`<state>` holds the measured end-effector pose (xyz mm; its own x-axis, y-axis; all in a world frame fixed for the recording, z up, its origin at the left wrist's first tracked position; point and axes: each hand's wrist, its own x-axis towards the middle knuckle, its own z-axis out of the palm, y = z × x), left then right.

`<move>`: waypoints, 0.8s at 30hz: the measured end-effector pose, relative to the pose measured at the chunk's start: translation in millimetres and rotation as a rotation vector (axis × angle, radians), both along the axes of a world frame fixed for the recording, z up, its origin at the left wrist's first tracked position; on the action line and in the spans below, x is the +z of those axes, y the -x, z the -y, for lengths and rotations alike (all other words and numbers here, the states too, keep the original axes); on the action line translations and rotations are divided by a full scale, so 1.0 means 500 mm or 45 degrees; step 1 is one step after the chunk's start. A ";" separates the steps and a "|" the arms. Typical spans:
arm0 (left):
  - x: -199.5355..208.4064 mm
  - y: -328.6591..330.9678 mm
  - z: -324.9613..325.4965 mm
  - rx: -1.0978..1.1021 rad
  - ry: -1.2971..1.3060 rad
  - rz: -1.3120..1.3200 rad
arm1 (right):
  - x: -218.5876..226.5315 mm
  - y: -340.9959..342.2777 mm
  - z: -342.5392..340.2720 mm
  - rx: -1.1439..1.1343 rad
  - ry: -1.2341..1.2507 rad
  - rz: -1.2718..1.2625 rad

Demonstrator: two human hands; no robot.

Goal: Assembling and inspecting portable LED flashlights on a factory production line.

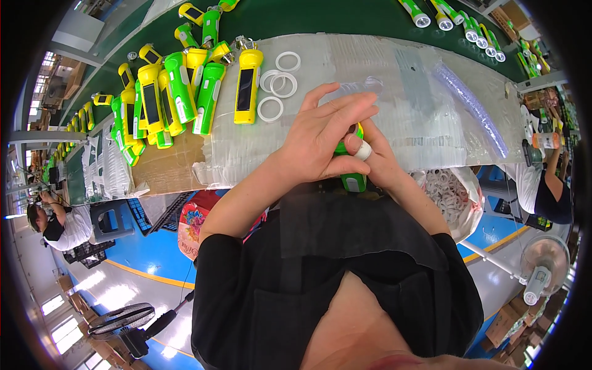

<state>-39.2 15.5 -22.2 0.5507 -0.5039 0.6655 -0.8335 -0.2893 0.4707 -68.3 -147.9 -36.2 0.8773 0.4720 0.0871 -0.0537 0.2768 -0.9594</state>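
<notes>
A green and yellow flashlight (354,182) is between my two hands, close to my body at the near edge of the workbench. My left hand (311,139) lies over its upper end, thumb curled against it and the other fingers stretched toward my right hand. My right hand (383,161) closes round the flashlight from the other side; a white wrap or band (364,150) shows at one finger. Both hands hide most of the flashlight. Beyond my left hand lie several white plastic rings (270,109) and a yellow flashlight (248,86) with a dark panel.
Several green and yellow flashlights (179,86) are piled at the left. A clear plastic tube (472,111) lies on the right of the covered bench (413,132). Below it hangs a bag of white rings (443,200). More flashlights (444,23) stand on the green far surface. Fans and other people are nearby.
</notes>
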 end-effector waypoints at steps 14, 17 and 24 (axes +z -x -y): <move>-0.046 -0.161 -0.071 0.672 -0.107 0.091 | 0.010 -0.090 0.022 -0.278 -0.207 0.246; -0.070 -0.216 -0.102 0.862 -0.571 -0.095 | -0.004 -0.110 0.023 -0.305 -0.084 0.216; -0.070 -0.236 -0.103 0.779 -0.474 -0.262 | -0.010 -0.116 0.023 -0.275 -0.186 0.249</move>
